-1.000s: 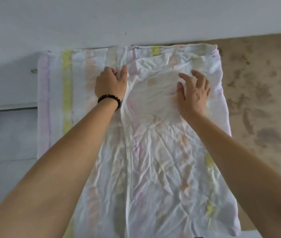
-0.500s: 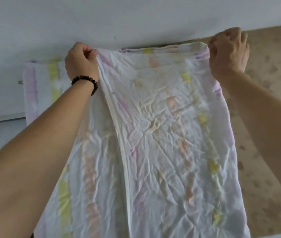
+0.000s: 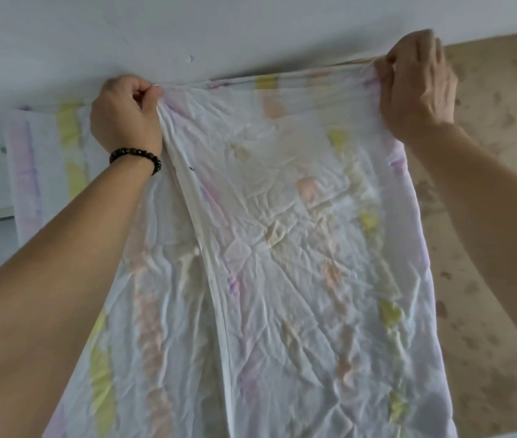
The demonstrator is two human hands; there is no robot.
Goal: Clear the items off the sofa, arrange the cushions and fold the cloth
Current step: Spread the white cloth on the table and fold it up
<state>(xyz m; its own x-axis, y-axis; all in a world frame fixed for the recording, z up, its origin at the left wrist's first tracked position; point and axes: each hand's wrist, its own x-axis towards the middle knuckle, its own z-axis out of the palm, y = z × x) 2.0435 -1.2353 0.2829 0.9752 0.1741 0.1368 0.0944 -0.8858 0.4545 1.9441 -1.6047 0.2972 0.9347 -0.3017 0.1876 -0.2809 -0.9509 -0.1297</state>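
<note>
Cloth, near end: we see the cloth run out of view at 6 o'clock. It is thin and white with pale yellow, pink and purple stripes, and creased all over.
Where it lies: it is spread over a mottled brown surface that shows at 3 o'clock. One layer is folded over another, and the under layer peeks out at 9 o'clock.
Weight and feel: we judge it light, limp and soft, neither slippery nor fragile. It has no stiffness of its own, so it will sag wherever we do not hold it.
Hem: a stitched edge climbs from 6 o'clock towards 10 o'clock. Being doubled, it looks to us the firmest line to grasp.
Left hand: our left hand, at 10 o'clock, has its fingers curled and pinches the far corner where that hem ends. A dark beaded bracelet sits on the wrist.
Right hand: our right hand, at 1 o'clock, is curled over the other far corner and pinches bunched fabric.
Far edge: it is drawn taut between our two hands and seems raised off the layer below.
Where to hold: we judge the corners the right places, kept well apart so the edge stays straight for the fold.
Beyond: a plain white wall stands at 12 o'clock.
</note>
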